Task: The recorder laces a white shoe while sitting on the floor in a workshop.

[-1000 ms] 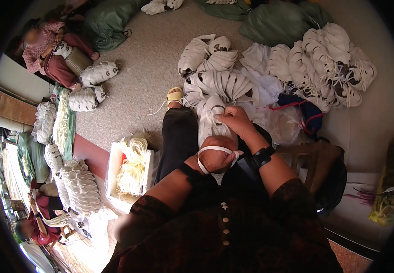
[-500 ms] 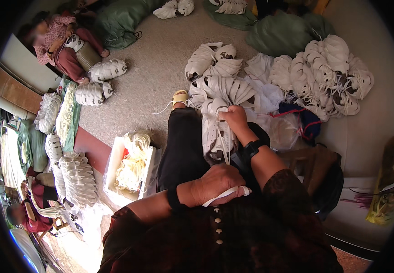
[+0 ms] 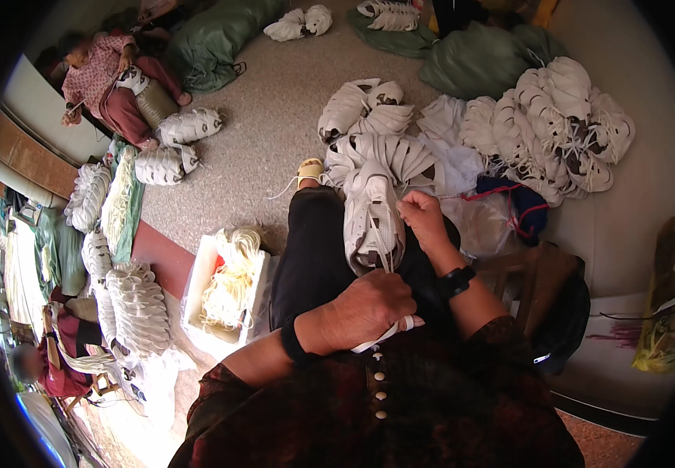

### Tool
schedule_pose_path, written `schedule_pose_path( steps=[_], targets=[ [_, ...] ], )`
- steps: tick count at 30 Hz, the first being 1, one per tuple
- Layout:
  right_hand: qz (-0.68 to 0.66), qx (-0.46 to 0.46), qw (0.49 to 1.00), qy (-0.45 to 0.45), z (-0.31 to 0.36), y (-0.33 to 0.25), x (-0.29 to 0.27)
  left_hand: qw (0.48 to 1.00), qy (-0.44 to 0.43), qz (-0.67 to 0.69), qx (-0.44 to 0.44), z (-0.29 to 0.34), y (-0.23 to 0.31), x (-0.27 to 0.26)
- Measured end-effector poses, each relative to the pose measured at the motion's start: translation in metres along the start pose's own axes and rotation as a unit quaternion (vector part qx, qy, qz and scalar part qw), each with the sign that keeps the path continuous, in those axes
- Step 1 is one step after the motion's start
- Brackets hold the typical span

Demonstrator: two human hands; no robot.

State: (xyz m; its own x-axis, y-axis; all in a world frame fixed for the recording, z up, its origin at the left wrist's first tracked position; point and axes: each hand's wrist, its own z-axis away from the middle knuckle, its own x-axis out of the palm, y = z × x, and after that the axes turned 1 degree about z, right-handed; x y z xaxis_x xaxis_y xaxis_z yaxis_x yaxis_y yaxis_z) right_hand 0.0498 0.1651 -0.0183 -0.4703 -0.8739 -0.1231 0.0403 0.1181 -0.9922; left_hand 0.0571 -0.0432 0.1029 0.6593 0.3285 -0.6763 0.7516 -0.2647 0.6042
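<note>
The white shoe (image 3: 372, 222) lies on the person's lap; since a moment ago the left hand (image 3: 368, 308) has drawn back toward the belly, closed on the white lace (image 3: 388, 334); the right hand (image 3: 423, 218) pinches the shoe's side, so lacing is underway.

A big heap of white sneakers (image 3: 556, 125) crowds the right side, with a clear plastic bag (image 3: 481, 222) just below it. On the left sits a white box of pale laces (image 3: 228, 285). Between them, bare speckled grey floor (image 3: 267, 132) gives open room past the tan sandal (image 3: 311, 170).
</note>
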Motion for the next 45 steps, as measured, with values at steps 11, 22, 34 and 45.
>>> schedule_pose_path(
  steps=[11, 22, 34, 45],
  targets=[
    [0.068, -0.061, 0.996, -0.012, 0.012, -0.010, 0.011, 0.998, 0.054, 0.026, 0.011, 0.006, 0.002, -0.002],
    [0.144, -0.102, 0.984, 0.030, 0.014, -0.030, 0.022, 0.992, 0.121, 0.023, 0.014, 0.011, -0.009, -0.018],
    [0.287, -0.316, 0.903, -0.051, 0.042, -0.019, 0.032, 0.976, 0.200, 0.079, -0.029, 0.016, -0.014, -0.011],
    [0.042, -0.147, 0.984, -0.089, 0.019, -0.020, 0.036, 0.911, 0.252, 0.303, -0.124, 0.020, -0.033, -0.052]
  ],
)
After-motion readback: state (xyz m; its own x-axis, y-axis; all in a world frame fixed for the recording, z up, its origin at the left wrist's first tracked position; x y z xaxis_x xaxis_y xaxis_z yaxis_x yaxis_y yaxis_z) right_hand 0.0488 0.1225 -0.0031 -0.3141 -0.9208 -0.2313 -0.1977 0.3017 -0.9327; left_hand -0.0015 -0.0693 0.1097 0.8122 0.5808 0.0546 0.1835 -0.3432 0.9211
